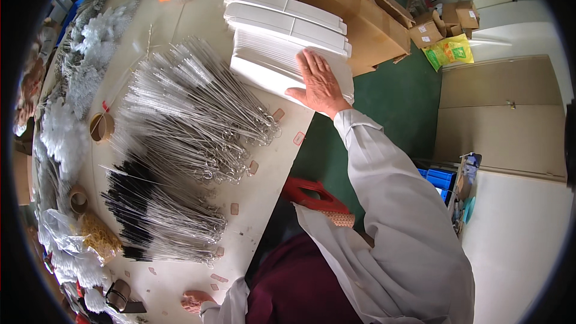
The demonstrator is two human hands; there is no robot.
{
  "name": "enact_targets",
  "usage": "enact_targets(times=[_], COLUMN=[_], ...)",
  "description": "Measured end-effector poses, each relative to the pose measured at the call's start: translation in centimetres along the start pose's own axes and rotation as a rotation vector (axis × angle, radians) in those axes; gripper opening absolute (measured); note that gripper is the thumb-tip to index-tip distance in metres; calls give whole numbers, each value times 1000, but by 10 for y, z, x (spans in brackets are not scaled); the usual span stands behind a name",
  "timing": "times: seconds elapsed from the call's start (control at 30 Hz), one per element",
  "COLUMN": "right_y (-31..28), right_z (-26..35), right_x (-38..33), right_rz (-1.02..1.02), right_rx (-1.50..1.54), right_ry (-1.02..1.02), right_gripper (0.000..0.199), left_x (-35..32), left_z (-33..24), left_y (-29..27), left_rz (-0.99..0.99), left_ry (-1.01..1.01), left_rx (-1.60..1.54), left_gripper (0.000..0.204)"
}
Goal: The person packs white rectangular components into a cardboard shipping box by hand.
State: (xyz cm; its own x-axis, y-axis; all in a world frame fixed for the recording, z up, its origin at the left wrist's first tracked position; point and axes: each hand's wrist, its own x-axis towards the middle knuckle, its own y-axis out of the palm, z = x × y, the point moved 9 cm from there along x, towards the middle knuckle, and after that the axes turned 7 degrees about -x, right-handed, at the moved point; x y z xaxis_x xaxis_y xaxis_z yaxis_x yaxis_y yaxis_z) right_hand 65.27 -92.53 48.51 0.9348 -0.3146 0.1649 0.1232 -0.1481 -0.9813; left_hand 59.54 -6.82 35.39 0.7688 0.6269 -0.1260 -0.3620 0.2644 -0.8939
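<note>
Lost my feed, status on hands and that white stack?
Right hand flat on stack of white folded cartons. Left hand resting on table edge. Wire brushes alongside, apart.

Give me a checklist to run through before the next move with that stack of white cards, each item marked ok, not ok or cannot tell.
1. Right hand on the card stack: ok, palm flat on its near end.
2. A card gripped: cannot tell, fingers lie spread on top, none curled under an edge.
3. Stack tidy: not ok, the cards fan out toward the table edge.
4. Stack fully on the table: cannot tell, its right corner reaches the edge.
5. Left hand free: ok, it rests at the table's near edge, holding nothing visible.
6. Wire brushes apart from the stack: ok, a strip of bare table lies between.
</note>
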Motion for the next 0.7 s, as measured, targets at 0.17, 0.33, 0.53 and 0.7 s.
enact_targets(times=[0.17,0.33,0.53,0.7], right_y=[-12,-20,-3,27], right_z=[27,66,80,98], right_x=[-10,-18,-48,-66], right_rz=[-16,-125,-43,-28], right_rx=[45,182,104,287], right_ry=[-4,0,-24,44], right_gripper=[87,75,64,53], left_x=[5,-9,-21,-37], left_z=[4,40,14,34], left_y=[3,4,-2,-38], left_rz=[11,109,-112,-164], left_ry=[-1,92,-66,-216], left_rx=[50,238,-408,-637], left_gripper=[61,52,57,60])
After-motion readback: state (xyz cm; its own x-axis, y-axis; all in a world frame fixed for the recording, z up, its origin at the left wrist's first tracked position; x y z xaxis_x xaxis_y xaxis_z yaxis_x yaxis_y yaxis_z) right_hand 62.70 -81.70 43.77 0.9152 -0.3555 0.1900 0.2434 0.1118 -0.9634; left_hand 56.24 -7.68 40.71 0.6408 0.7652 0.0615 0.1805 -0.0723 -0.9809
